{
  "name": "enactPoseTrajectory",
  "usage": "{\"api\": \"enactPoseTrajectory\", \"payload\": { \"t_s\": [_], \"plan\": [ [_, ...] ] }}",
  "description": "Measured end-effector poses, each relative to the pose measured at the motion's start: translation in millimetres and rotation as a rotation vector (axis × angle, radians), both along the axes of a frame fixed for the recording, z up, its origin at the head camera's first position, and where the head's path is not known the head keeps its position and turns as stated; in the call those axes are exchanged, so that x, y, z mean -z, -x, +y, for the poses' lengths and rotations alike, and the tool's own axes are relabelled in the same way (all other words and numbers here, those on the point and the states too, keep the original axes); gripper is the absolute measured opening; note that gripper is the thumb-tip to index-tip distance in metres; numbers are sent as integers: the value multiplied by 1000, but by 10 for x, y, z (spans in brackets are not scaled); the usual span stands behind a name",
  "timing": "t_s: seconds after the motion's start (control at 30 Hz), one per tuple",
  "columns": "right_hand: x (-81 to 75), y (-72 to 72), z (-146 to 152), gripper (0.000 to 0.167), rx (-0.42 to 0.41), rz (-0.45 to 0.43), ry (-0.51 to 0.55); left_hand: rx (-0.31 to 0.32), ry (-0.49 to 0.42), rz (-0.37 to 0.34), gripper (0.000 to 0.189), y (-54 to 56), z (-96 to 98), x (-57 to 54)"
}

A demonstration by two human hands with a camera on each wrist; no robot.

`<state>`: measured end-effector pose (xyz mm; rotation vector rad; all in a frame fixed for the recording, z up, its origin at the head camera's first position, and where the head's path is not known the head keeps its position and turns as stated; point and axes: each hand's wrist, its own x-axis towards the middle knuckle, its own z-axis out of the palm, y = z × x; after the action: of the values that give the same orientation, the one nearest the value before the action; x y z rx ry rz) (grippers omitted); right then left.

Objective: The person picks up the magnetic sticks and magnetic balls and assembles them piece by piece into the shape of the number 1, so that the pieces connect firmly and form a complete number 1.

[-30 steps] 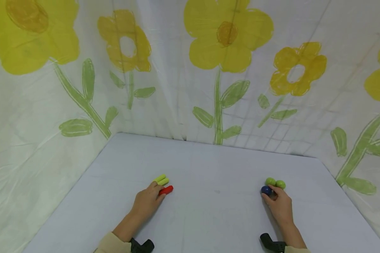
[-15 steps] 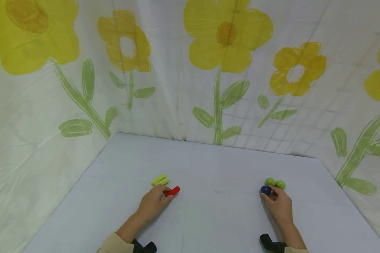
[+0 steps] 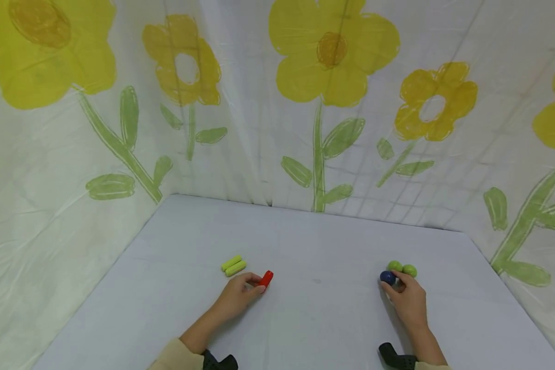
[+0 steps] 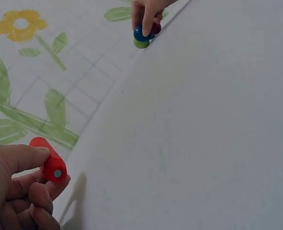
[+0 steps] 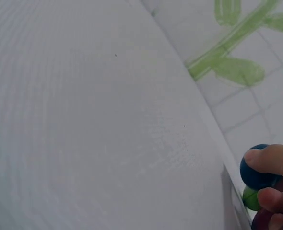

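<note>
My left hand (image 3: 237, 296) pinches a short red rod (image 3: 266, 281) between thumb and fingers, over the left half of the table. In the left wrist view, a small silver disc shows in the end of the red rod (image 4: 48, 160). Two yellow-green rods (image 3: 235, 269) lie side by side just beyond this hand. At the right, my right hand (image 3: 409, 300) pinches a dark blue ball (image 3: 387, 278). Two light green balls (image 3: 409, 270) sit right behind its fingers. A maroon ball (image 5: 262, 220) shows partly under the right fingers in the right wrist view; the head view hides it.
A white table (image 3: 314, 318) carries all of these pieces. Behind it hangs a white curtain (image 3: 250, 154) painted with yellow flowers, along the table's far edge. Each wrist wears a black device (image 3: 400, 357).
My left hand has moved right with the red rod, away from the yellow-green rods, and turned it more upright. The right hand and blue ball have hardly moved.
</note>
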<state>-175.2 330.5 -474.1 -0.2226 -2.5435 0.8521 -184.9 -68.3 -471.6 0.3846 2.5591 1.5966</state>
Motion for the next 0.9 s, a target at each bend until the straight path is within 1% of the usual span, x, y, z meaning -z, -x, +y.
{"api": "enactPoseTrajectory", "payload": {
  "t_s": [0.1, 0.2, 0.3, 0.4, 0.6, 0.73, 0.9],
  "plan": [
    [-4, -1, -12, 41, 8, 4, 16, 25, -26, -24, 23, 19, 48, 7],
    [-7, -5, -18, 41, 17, -3, 31, 38, -56, -63, 25, 37, 102, 17],
    [-8, -7, -17, 40, 19, -19, 46, 47, -79, -85, 25, 50, 162, 21],
    [-5, 1, -13, 39, 19, -36, 70, 57, -81, -92, 25, 57, 222, 24],
    [3, 13, -15, 39, 17, -27, 118, 90, -89, -114, 26, 64, 350, 18],
    [-1, 17, -22, 40, 13, -26, 132, 93, -90, -140, 25, 67, 430, 12],
    [-8, 20, -29, 39, 19, -31, 140, 113, -102, -125, 23, 79, 500, 14]
  ]
}}
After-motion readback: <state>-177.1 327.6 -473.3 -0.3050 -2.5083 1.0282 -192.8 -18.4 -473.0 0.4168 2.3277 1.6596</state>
